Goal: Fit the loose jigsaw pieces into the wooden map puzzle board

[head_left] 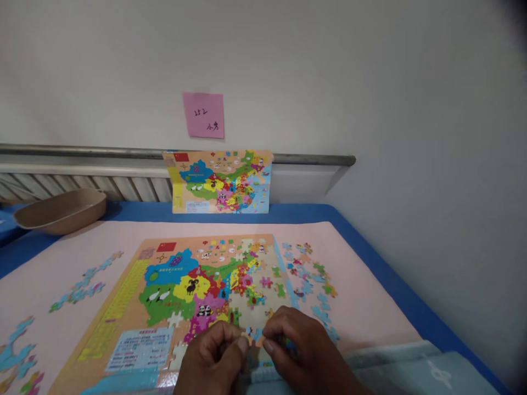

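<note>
Nearest the camera, the left hand (214,356) and right hand (298,345) meet at the front edge of the puzzle board (123,307). Both grips are pinched together on a small tan puzzle piece (247,337), held between thumb and fingertips just above the board's lower rim. The board lies flat on a pink mat (370,285) covering the blue surface (411,307). Its left half is filled in; its right half shows bare gaps. Loose pieces (308,274) lie scattered on the mat just right of the board; further loose blue pieces (78,288) lie to its left. Beyond, a tan bowl (61,211) sits far left. A reference map picture (220,182) leans upright against the wall ledge. Above it, a pink note (203,114) is stuck to the wall.
</note>
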A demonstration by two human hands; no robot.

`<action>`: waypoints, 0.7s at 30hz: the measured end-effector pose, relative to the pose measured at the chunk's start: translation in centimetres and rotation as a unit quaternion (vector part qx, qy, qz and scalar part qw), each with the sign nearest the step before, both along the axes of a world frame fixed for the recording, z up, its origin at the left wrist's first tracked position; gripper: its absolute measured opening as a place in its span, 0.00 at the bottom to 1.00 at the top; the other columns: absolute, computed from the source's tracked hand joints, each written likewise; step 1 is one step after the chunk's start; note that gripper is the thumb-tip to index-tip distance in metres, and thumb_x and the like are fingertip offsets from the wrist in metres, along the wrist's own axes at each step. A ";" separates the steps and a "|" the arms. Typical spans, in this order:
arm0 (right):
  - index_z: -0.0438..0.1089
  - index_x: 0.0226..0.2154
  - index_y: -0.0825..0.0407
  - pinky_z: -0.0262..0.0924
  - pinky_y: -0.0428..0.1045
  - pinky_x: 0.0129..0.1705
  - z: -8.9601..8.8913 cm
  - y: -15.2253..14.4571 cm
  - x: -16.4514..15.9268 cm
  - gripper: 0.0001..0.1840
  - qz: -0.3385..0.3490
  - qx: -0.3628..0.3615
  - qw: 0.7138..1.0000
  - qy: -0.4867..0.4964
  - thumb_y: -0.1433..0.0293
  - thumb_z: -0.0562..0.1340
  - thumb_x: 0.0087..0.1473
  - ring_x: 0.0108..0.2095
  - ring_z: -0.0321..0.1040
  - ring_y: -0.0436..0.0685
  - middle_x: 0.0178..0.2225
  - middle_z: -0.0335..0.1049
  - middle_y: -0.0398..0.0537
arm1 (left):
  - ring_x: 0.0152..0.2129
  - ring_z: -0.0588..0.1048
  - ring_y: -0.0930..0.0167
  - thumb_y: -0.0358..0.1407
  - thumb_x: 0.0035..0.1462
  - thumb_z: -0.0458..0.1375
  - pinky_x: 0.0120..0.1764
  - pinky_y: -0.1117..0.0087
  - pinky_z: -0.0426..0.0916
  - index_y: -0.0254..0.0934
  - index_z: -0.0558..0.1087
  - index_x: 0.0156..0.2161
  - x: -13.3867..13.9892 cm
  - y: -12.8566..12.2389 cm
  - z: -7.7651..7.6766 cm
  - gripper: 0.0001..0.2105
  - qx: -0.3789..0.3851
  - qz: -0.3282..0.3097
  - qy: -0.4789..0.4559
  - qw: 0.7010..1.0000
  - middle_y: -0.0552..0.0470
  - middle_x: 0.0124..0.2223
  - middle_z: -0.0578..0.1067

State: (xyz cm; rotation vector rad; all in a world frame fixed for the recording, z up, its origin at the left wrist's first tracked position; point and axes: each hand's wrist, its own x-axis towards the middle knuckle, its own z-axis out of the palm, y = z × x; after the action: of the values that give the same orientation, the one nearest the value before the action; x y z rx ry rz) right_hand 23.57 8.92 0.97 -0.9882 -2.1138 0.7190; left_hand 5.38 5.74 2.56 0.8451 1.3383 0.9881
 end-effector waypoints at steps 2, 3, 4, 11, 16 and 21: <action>0.67 0.32 0.49 0.54 0.47 0.35 0.0 0.2 0.2 0.05 -0.002 0.010 1.000 -0.003 0.74 0.58 0.57 0.32 0.65 0.52 0.30 0.70 0.42 | 0.16 0.53 0.79 0.52 0.45 0.64 0.24 0.72 0.45 0.35 0.67 0.23 0.0 0.0 0.0 0.20 0.008 0.001 0.010 1.000 0.60 0.18 0.60; 0.67 0.31 0.49 0.54 0.47 0.36 0.1 0.4 0.4 0.05 -0.003 0.013 1.000 -0.003 0.74 0.58 0.58 0.33 0.65 0.53 0.30 0.70 0.42 | 0.16 0.53 0.79 0.51 0.45 0.64 0.24 0.72 0.45 0.35 0.67 0.23 0.0 0.0 0.0 0.20 0.008 0.000 0.011 1.000 0.60 0.18 0.60; 0.67 0.31 0.49 0.54 0.47 0.36 0.2 0.5 0.5 0.06 -0.003 0.017 1.000 -0.001 0.74 0.57 0.58 0.33 0.65 0.53 0.30 0.70 0.42 | 0.16 0.53 0.79 0.51 0.45 0.64 0.23 0.72 0.45 0.34 0.68 0.24 0.0 0.0 -0.1 0.20 0.006 -0.002 0.010 1.000 0.60 0.18 0.61; 0.67 0.31 0.49 0.54 0.48 0.37 0.9 0.9 0.7 0.06 0.027 0.027 0.999 0.006 0.73 0.57 0.60 0.33 0.66 0.54 0.29 0.71 0.43 | 0.16 0.54 0.78 0.48 0.47 0.62 0.23 0.72 0.43 0.35 0.68 0.25 0.0 -0.1 -0.2 0.17 0.016 0.003 0.017 1.000 0.61 0.19 0.60; 0.66 0.30 0.49 0.55 0.48 0.36 1.0 0.8 0.6 0.07 0.014 0.001 1.000 -0.001 0.73 0.57 0.60 0.33 0.66 0.54 0.29 0.70 0.44 | 0.18 0.54 0.77 0.47 0.48 0.59 0.25 0.71 0.46 0.35 0.69 0.24 0.0 -0.2 -0.2 0.15 0.029 -0.007 0.044 0.999 0.59 0.19 0.61; 0.68 0.32 0.50 0.56 0.48 0.36 1.0 0.7 0.5 0.06 -0.007 -0.038 0.999 0.008 0.72 0.57 0.60 0.33 0.67 0.54 0.31 0.70 0.44 | 0.19 0.54 0.76 0.46 0.47 0.59 0.25 0.70 0.46 0.36 0.69 0.24 0.1 -0.2 0.0 0.14 0.022 -0.011 0.040 0.999 0.59 0.19 0.60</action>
State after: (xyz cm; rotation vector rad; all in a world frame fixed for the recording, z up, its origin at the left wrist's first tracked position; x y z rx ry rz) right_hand 24.06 9.59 1.93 -1.0330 -2.0780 0.8030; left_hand 5.43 5.49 2.59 0.9388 1.3768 0.9793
